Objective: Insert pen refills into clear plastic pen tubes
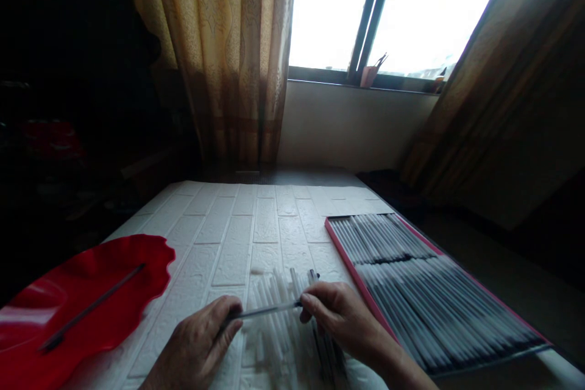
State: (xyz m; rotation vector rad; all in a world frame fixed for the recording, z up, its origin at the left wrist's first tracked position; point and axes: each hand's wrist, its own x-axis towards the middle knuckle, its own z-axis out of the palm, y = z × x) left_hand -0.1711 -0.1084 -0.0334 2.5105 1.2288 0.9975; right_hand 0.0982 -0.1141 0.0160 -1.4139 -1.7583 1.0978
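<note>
A pen (269, 310) with a clear barrel lies level between my two hands, just above the table. My left hand (196, 341) is closed around its left end. At the pen's dark right end, the thumb and fingers of my right hand (338, 317) are pinched. Beneath the pen is a loose pile of clear pen barrels (274, 341), blurred. Thin dark pieces (326, 356), possibly pen caps, lie below my right hand and are partly covered by it.
A red scalloped plate (153, 280) at the left holds one pen (98, 301). To the right, a pink-edged box (340, 250) is filled with two rows of pens (439, 298). White brick-patterned sheeting (233, 256) covers the table. Curtains (237, 55) and a window stand behind.
</note>
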